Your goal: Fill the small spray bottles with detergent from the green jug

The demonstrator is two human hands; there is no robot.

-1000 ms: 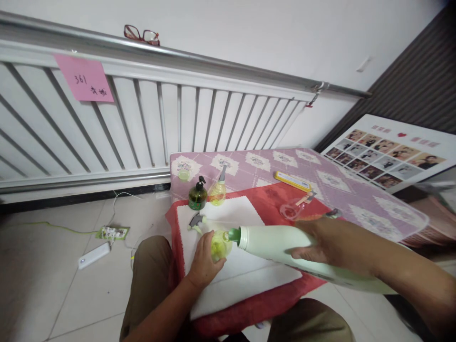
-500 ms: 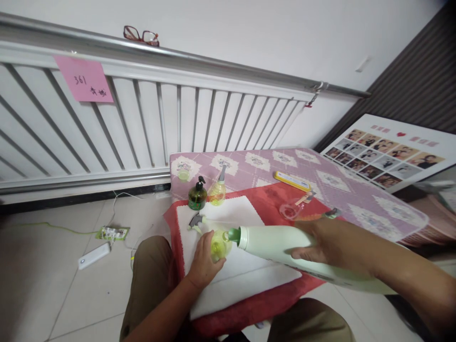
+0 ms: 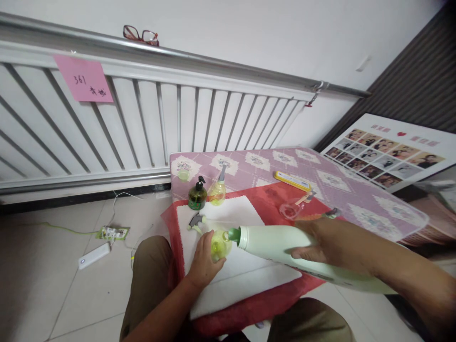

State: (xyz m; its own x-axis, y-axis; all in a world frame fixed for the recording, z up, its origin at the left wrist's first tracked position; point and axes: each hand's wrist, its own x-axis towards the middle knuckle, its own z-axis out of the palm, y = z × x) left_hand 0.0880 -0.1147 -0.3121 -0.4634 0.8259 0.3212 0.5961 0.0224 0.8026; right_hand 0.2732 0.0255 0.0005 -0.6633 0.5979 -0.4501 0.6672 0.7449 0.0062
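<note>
My right hand (image 3: pixel 331 244) grips a large pale green bottle (image 3: pixel 274 244), tipped almost flat with its green spout against the mouth of a small yellow-green bottle (image 3: pixel 218 244). My left hand (image 3: pixel 204 260) is wrapped round that small bottle, holding it on a white towel (image 3: pixel 231 216). A loose grey spray head (image 3: pixel 196 221) lies on the towel just beyond my left hand. Behind it stand a dark green pump bottle (image 3: pixel 197 194) and a yellowish spray bottle (image 3: pixel 218 189).
The towel lies on a red cloth (image 3: pixel 274 199) over a pink patterned tablecloth (image 3: pixel 338 187). A yellow flat object (image 3: pixel 292 181) and a clear cup (image 3: pixel 290 211) sit further back. A white radiator (image 3: pixel 107 123) with a pink note (image 3: pixel 84 79) and glasses (image 3: pixel 141 35) stands behind. Cables and a power strip (image 3: pixel 94 255) lie on the floor.
</note>
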